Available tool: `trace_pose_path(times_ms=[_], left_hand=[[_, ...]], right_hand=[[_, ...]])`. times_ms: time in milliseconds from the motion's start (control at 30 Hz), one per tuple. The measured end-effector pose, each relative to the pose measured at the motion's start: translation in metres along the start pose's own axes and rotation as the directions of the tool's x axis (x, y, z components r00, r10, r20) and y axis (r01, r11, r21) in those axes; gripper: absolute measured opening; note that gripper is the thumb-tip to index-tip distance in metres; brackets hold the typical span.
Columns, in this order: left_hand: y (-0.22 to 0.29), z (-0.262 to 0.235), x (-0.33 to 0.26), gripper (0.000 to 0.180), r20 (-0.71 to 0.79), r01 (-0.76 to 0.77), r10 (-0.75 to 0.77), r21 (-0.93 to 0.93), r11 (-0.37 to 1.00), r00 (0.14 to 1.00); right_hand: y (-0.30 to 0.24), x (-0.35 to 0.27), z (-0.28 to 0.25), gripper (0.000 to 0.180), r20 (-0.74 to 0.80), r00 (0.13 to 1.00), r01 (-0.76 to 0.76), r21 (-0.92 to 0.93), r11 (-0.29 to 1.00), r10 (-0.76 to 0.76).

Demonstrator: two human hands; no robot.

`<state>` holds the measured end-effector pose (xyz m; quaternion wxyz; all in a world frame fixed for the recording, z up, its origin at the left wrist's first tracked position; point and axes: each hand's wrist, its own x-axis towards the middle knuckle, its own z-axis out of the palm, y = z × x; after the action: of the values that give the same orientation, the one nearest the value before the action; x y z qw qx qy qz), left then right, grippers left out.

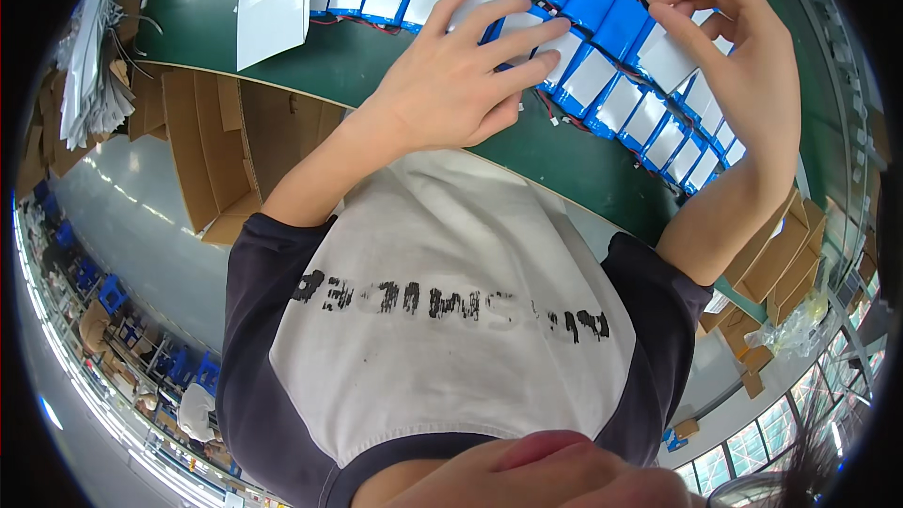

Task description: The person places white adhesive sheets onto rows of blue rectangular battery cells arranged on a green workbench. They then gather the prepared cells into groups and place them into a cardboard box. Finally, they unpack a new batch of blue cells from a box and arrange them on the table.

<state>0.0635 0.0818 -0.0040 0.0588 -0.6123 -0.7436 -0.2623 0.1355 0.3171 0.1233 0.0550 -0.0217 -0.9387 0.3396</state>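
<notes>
Rows of blue-wrapped battery packs point(618, 25) lie side by side on a green tabletop point(367, 61), most with a white rectangle on top. Two packs near the middle show bare blue. Thin red and black wires with small white connectors point(554, 120) run out between the rows. My left hand point(470, 71) lies over the packs with its fingers spread, holding nothing. Over the packs to the right, my right hand point(743, 47) brings thumb and forefinger tips together beside the wires at a bare blue pack. Whatever sits in that pinch is too small to name.
A white sheet point(273, 5) lies at the left of the rows. Open cardboard boxes point(202, 150) stand below the table's left edge, and more boxes point(781, 254) are at the right with clear plastic wrap point(795, 329). A stack of papers point(94, 85) is at far left.
</notes>
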Motion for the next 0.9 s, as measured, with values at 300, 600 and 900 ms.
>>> trace_pose_path(times_ms=[300,600,900], left_hand=[[-0.014,-0.004,0.039,0.021,-0.303,0.030,-0.091,-0.199,0.980,0.949],[-0.014,-0.001,0.049,0.012,-0.175,0.133,-0.289,-0.595,0.793,0.941],[-0.015,-0.005,0.020,0.021,-0.242,0.020,-0.113,-0.356,0.934,0.964]], right_hand=[[0.044,0.016,0.021,0.027,-0.128,0.990,0.115,0.488,0.865,-0.060],[0.049,0.015,0.021,0.022,-0.345,0.937,0.223,0.445,0.867,-0.063],[0.033,0.014,0.025,0.016,-0.107,0.988,0.123,0.097,0.988,-0.112]])
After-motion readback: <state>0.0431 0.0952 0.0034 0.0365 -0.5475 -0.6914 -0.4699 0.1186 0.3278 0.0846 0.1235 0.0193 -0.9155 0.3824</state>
